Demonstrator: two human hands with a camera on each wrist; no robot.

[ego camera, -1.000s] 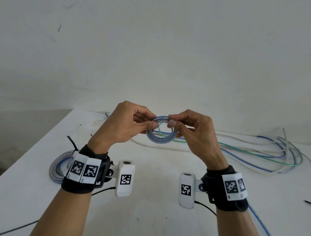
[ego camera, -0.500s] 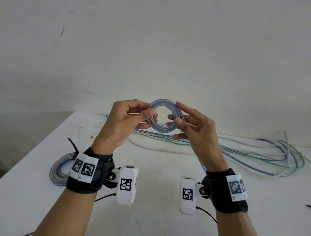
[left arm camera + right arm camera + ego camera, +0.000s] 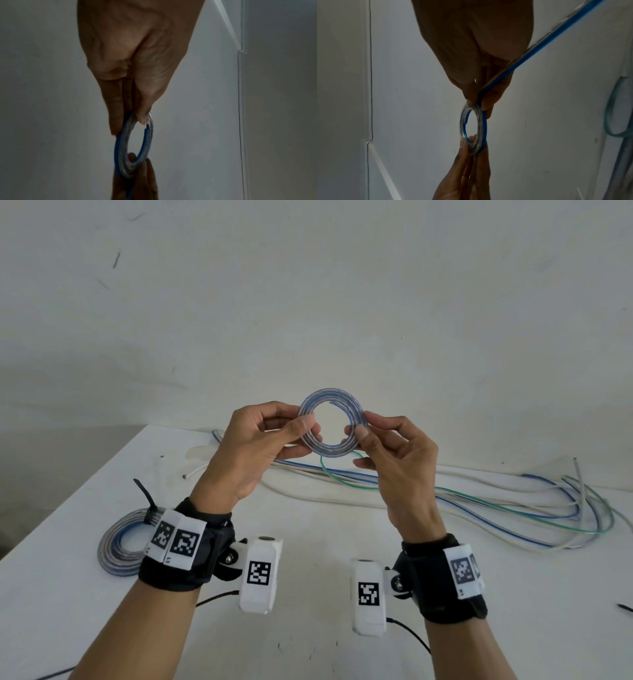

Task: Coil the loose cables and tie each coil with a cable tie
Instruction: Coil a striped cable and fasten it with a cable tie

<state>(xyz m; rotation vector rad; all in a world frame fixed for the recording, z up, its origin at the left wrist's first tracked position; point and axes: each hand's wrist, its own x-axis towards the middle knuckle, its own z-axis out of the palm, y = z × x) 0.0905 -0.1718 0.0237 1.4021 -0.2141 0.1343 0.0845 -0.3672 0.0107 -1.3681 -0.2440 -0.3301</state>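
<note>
A small coil of clear cable with a blue core point(image 3: 331, 422) is held upright in the air above the white table point(image 3: 308, 542). My left hand point(image 3: 305, 429) pinches its left side between thumb and fingers. My right hand point(image 3: 358, 430) pinches its right side the same way. In the left wrist view the coil point(image 3: 135, 146) hangs below my left hand's fingertips point(image 3: 144, 119). In the right wrist view the coil point(image 3: 473, 129) continues as a blue tail point(image 3: 539, 44) running up past my right hand. A tied coil point(image 3: 120, 542) with a black cable tie point(image 3: 145, 498) lies at the left.
Loose blue, green and white cables point(image 3: 513, 501) sprawl over the back and right of the table. A plain white wall point(image 3: 308, 302) stands close behind. Thin black wires point(image 3: 215, 597) trail from the wrist cameras across the near table.
Both hands have lifted the small coil higher and turned it to face me. My right hand went from an open touch to a pinch on its right side.
</note>
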